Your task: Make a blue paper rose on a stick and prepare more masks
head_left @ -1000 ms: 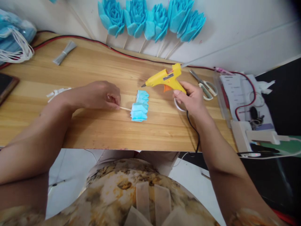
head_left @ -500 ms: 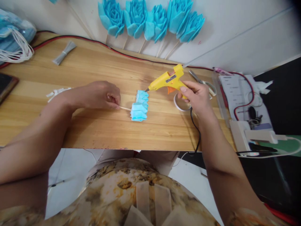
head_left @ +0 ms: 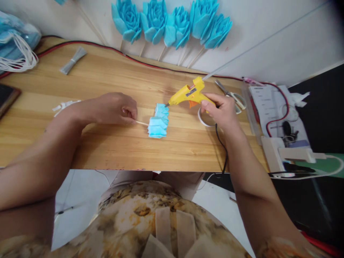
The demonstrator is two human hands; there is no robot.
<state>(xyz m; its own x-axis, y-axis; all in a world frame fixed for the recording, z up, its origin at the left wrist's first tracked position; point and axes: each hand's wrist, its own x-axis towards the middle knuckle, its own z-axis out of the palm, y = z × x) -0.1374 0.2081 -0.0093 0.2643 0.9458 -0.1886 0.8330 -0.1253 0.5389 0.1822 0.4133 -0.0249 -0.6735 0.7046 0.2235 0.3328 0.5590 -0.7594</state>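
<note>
My left hand (head_left: 116, 109) is closed, pinching a thin wooden stick (head_left: 141, 123). At the stick's other end is a pleated light-blue piece (head_left: 157, 128), its folds lying on the table, with a further strip of folds stretching away behind it. My right hand (head_left: 219, 107) grips a yellow hot glue gun (head_left: 190, 92) by its handle. The gun's nozzle points left and meets the far end of the folded strip, near its upper right corner. A clear glue stick (head_left: 231, 63) sticks out of the gun's back.
Several blue flowers on sticks (head_left: 154, 21) lean against the wall. Scissors (head_left: 232, 96) and a white tape ring (head_left: 206, 118) lie by my right hand. A bundle of grey ties (head_left: 73, 60) lies at the back left. A power strip (head_left: 275, 154) sits at the right.
My right hand and the glue gun have shifted slightly left and down, the nozzle staying at the strip's far end. The left hand holds nearly still on the stick.
</note>
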